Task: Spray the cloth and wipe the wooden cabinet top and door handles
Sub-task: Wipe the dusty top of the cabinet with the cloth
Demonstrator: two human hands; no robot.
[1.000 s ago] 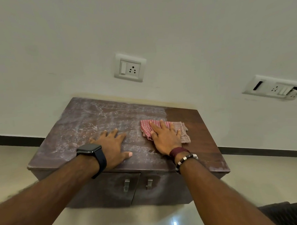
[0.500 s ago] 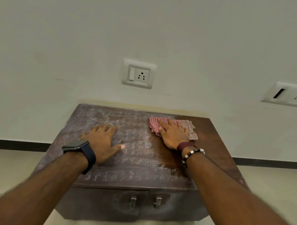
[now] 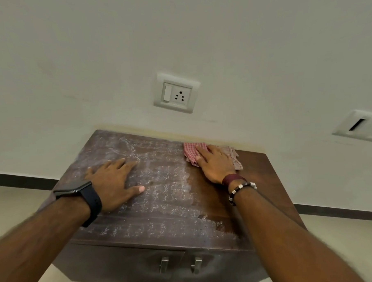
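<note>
A low wooden cabinet stands against the wall; its top (image 3: 166, 201) is dusty white on the left and middle, clean brown on the right. A red-and-white checked cloth (image 3: 191, 153) lies near the back edge. My right hand (image 3: 213, 163) presses flat on the cloth, fingers spread toward the wall. My left hand (image 3: 114, 182) rests flat, fingers apart, on the dusty left part, holding nothing. Two metal door handles (image 3: 164, 264) (image 3: 196, 265) hang on the front below. No spray bottle is in view.
A white switch and socket plate (image 3: 176, 93) sits on the wall above the cabinet. A second socket plate (image 3: 361, 125) is at the right edge. Pale floor and a dark skirting strip (image 3: 22, 180) run either side.
My right hand has pushed the cloth away from me, toward the wall at the back edge. The left hand stays flat on the dusty top. The camera has moved closer.
</note>
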